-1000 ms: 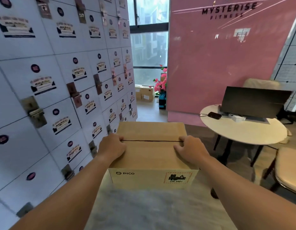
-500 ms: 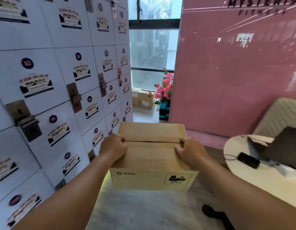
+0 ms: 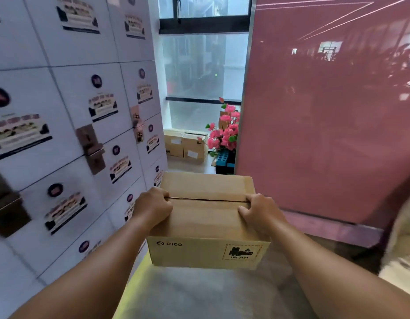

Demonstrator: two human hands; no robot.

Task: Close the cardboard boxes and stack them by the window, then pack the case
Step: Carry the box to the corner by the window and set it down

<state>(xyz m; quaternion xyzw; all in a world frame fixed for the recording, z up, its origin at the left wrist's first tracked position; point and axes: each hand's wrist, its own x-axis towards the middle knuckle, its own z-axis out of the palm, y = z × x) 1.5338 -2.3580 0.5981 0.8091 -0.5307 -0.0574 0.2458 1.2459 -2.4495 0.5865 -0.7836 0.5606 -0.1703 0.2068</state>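
I carry a closed brown cardboard box (image 3: 207,217) printed "PICO" in front of my chest, its two top flaps meeting in a dark seam. My left hand (image 3: 153,207) grips the box's left edge at the seam. My right hand (image 3: 260,211) grips the right edge at the seam. Ahead on the floor under the window (image 3: 204,65) stand two closed cardboard boxes (image 3: 185,146) side by side. No case is in view.
A wall of white lockers (image 3: 68,125) with brass latches runs close along my left. A glossy pink wall (image 3: 325,111) closes the right side. Pink artificial flowers (image 3: 224,132) in a blue and black holder stand beside the boxes. A pale chair back (image 3: 404,229) shows at the right edge.
I have walked forward toward the window with the box held the same way. The round table and laptop have slipped out of view on the right; the boxes by the window look nearer.
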